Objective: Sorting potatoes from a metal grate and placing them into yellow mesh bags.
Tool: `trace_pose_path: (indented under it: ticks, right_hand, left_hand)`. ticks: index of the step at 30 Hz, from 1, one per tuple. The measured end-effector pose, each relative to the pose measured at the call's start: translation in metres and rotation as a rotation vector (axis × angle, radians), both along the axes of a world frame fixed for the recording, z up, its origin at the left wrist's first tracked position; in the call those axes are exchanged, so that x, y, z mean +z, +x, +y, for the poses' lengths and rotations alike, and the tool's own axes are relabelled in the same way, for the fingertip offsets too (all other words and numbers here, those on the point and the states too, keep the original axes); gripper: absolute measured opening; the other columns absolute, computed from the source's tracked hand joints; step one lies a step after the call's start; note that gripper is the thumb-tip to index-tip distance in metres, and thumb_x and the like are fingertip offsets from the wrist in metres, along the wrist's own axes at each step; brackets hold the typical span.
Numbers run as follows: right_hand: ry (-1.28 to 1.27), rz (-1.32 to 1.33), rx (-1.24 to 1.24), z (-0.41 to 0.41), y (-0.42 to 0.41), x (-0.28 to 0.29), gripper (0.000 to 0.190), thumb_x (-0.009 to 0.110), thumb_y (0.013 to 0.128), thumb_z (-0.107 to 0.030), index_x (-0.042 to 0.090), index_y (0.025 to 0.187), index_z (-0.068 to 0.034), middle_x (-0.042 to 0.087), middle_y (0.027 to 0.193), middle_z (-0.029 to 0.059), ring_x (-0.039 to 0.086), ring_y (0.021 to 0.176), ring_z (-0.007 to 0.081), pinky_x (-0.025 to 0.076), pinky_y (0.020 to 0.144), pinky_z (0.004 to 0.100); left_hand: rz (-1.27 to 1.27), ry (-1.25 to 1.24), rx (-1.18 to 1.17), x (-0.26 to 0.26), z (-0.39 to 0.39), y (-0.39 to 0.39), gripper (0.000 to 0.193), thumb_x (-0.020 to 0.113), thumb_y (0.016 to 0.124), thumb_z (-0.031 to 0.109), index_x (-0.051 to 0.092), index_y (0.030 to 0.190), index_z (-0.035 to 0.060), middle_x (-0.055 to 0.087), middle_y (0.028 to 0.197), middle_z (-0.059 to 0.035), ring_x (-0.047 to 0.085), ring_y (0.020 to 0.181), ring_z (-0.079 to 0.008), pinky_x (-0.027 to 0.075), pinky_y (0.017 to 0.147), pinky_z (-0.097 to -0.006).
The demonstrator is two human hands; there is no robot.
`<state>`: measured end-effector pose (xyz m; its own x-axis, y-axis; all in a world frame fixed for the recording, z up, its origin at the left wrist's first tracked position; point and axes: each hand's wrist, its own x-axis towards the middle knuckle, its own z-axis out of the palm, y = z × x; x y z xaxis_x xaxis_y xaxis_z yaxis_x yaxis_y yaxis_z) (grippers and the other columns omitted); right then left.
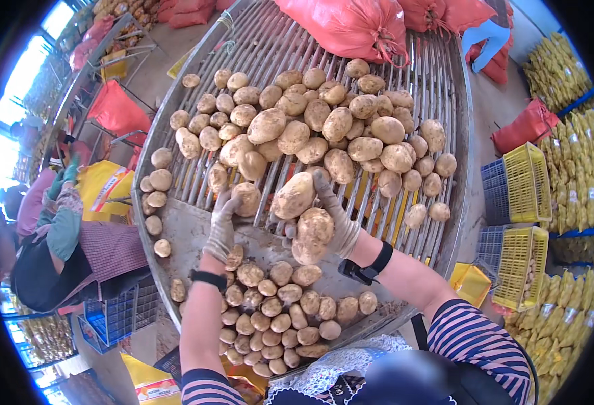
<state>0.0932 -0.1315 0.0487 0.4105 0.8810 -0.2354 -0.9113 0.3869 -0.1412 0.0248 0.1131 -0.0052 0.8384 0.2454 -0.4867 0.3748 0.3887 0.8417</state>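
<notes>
My left hand, in a pale, soiled work glove, grips a round potato at the near end of the slatted metal rack. My right hand, gloved alike, holds two large potatoes, an oblong one and a lumpy one below it. Beyond both hands, a heap of loose potatoes lies across the metal slats. Nearer to me, many smaller potatoes are gathered on the solid metal plate. Some fingers of my right hand are hidden behind the potatoes.
A full red mesh sack lies on the rack's far end. Metal side walls bound the table. Yellow crates and shelves of filled yellow bags stand at right. A co-worker is at left beside a blue crate.
</notes>
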Motion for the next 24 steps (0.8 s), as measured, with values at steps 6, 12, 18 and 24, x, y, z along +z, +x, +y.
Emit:
trace_pose_path:
  ticks: [6,12,18,24]
  right_hand:
    - [0.058,0.053,-0.075,-0.012,-0.051,0.021,0.072,0.065,0.082,-0.068,0.066,0.111,-0.002,0.072,0.093,0.0115,0.071,0.076,0.0239,0.061,0.069,0.0428]
    - [-0.100,0.027,-0.176,-0.039,-0.121,0.040,0.068,0.067,0.081,-0.067,0.067,0.109,-0.006,0.072,0.098,0.0104,0.071,0.082,0.0238,0.062,0.071,0.0390]
    - [-0.193,-0.078,-0.229,-0.091,-0.170,0.062,0.079,0.057,0.082,-0.076,0.064,0.118,-0.005,0.071,0.101,0.0111,0.070,0.087,0.0249,0.061,0.076,0.0407]
    - [-0.113,-0.033,-0.229,-0.191,-0.208,0.035,0.080,0.065,0.075,-0.076,0.066,0.111,-0.005,0.071,0.101,0.0119,0.070,0.090,0.0271,0.060,0.080,0.0422]
  left_hand:
    - [-0.131,-0.661,0.076,0.045,-0.035,-0.074,0.071,0.052,0.088,0.061,0.056,0.126,0.0023,0.067,0.109,-0.0180,0.067,0.088,-0.0345,0.055,0.066,-0.0427]
    - [-0.214,-0.611,-0.143,0.095,-0.061,-0.116,0.071,0.056,0.085,0.057,0.052,0.130,0.0029,0.067,0.111,-0.0182,0.067,0.092,-0.0352,0.058,0.070,-0.0431]
    - [-0.317,-0.308,-0.293,0.153,-0.117,-0.146,0.076,0.064,0.085,0.037,0.035,0.148,0.0061,0.057,0.127,-0.0142,0.068,0.099,-0.0262,0.061,0.072,-0.0378]
    - [-0.233,-0.207,-0.525,0.152,-0.202,-0.161,0.068,0.067,0.086,0.034,0.039,0.144,0.0098,0.059,0.122,-0.0113,0.067,0.091,-0.0224,0.059,0.073,-0.0378]
